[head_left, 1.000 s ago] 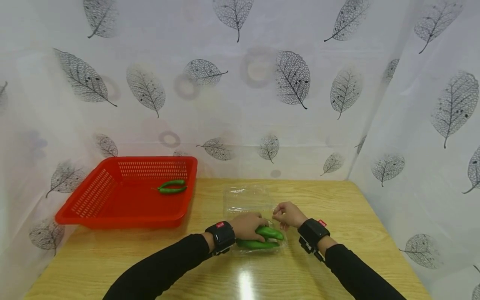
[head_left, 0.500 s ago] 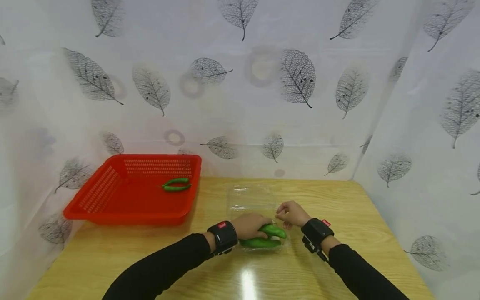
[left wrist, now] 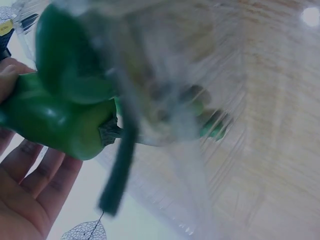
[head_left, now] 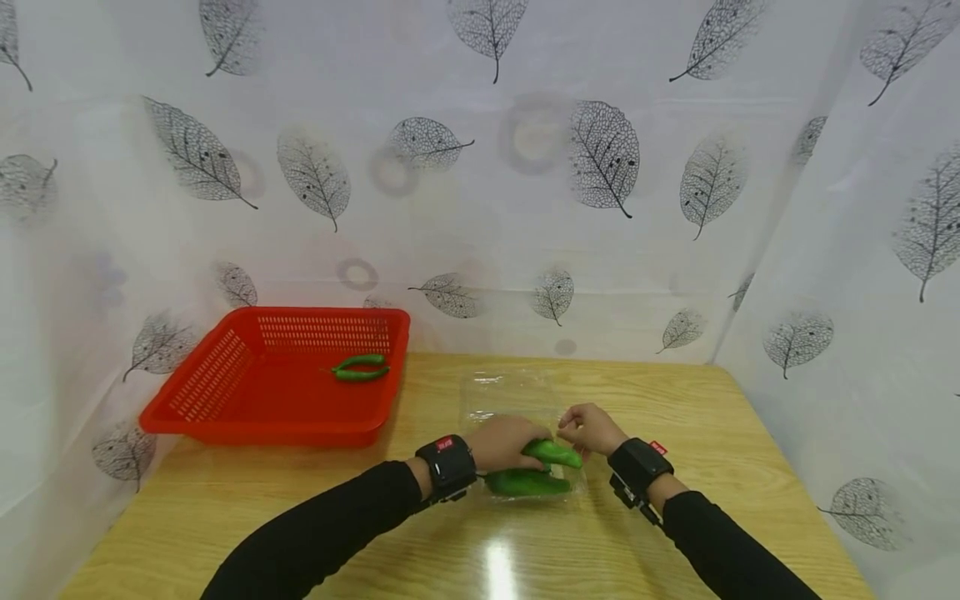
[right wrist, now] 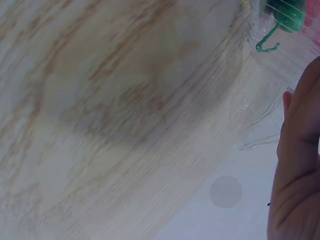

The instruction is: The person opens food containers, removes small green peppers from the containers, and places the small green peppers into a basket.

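Observation:
My left hand (head_left: 504,442) grips a fat green pepper (head_left: 553,453) and holds it just above an open clear plastic box (head_left: 510,390) in the middle of the wooden table. The left wrist view shows that pepper (left wrist: 50,117) lying against my fingers (left wrist: 30,190), its dark stalk hanging down. A second green pepper (head_left: 527,484) lies in the box under it. My right hand (head_left: 592,428) sits at the box's right rim with curled fingers that pinch the plastic; the right wrist view shows the thin plastic edge (right wrist: 262,117) beside that hand (right wrist: 300,155).
A red slotted basket (head_left: 262,433) stands at the back left of the table (head_left: 750,467), holding two slim green chillies (head_left: 362,367). Leaf-printed white sheets wall in the table at the back and on both sides.
My left hand has closed round the upper pepper and raised it slightly off the lower one. The right hand has stayed at the box's rim. The head view has shifted a little.

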A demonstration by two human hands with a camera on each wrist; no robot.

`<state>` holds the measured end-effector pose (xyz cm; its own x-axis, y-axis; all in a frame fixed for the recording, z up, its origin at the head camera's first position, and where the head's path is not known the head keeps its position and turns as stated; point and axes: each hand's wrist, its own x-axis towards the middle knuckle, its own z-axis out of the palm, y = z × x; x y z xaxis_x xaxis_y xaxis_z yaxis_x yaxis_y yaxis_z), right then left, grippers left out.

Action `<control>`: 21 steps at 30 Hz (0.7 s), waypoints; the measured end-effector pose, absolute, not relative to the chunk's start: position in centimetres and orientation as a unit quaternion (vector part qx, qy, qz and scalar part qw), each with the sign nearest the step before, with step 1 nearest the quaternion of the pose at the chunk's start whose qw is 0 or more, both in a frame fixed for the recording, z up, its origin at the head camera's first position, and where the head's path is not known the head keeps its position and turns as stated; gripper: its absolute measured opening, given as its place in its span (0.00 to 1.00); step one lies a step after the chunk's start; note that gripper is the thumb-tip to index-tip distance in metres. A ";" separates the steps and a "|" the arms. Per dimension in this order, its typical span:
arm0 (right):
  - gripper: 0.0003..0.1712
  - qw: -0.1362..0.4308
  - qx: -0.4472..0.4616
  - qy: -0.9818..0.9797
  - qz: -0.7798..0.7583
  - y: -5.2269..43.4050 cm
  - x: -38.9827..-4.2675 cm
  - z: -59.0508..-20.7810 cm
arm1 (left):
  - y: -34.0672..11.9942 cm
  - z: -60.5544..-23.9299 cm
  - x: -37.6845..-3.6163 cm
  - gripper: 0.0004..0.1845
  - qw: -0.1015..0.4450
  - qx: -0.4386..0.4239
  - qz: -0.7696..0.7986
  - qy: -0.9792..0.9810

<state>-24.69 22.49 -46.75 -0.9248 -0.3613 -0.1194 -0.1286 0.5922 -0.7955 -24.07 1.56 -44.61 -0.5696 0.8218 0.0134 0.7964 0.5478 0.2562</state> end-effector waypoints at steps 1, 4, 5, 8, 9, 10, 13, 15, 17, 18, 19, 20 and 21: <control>0.08 0.135 -0.138 0.883 -0.429 22.5 -24.7 -46.8 | 1.5 -44.4 -24.0 0.18 0.050 0.463 0.119 0.877; 0.08 0.132 -0.137 0.885 -0.425 22.5 -24.7 -46.9 | 1.5 -43.8 -24.0 0.19 0.045 0.465 0.118 0.876; 0.08 0.130 -0.139 0.886 -0.422 22.5 -24.7 -46.9 | 1.5 -43.6 -23.9 0.19 0.046 0.466 0.117 0.876; 0.07 0.129 -0.136 0.887 -0.421 22.5 -24.7 -47.0 | 1.3 -43.0 -23.9 0.19 0.049 0.468 0.116 0.875; 0.07 0.129 -0.136 0.887 -0.421 22.5 -24.7 -47.0 | 1.3 -42.9 -23.8 0.18 0.050 0.471 0.115 0.873; 0.07 0.130 -0.137 0.887 -0.421 22.5 -24.7 -47.0 | 1.2 -42.7 -23.8 0.17 0.050 0.472 0.114 0.873; 0.07 0.132 -0.133 0.886 -0.423 22.5 -24.7 -46.9 | 0.9 -42.1 -23.8 0.15 0.047 0.480 0.110 0.869; 0.07 0.133 -0.134 0.886 -0.423 22.5 -24.6 -46.8 | 0.6 -41.8 -23.8 0.14 0.042 0.485 0.106 0.867; 0.07 0.134 -0.136 0.885 -0.424 22.4 -24.6 -46.7 | 0.3 -41.3 -23.9 0.13 0.042 0.486 0.103 0.867; 0.07 0.135 -0.134 0.885 -0.425 22.4 -24.6 -46.6 | 0.2 -41.1 -24.0 0.13 0.042 0.487 0.100 0.867; 0.07 0.135 -0.136 0.884 -0.426 22.4 -24.5 -46.6 | 0.0 -40.9 -24.0 0.12 0.041 0.486 0.098 0.867; 0.07 0.136 -0.136 0.884 -0.427 22.4 -24.5 -46.5 | -0.1 -40.7 -24.1 0.12 0.041 0.485 0.095 0.868; 0.07 0.137 -0.137 0.883 -0.428 22.4 -24.4 -46.5 | -0.3 -40.4 -24.1 0.11 0.043 0.483 0.094 0.869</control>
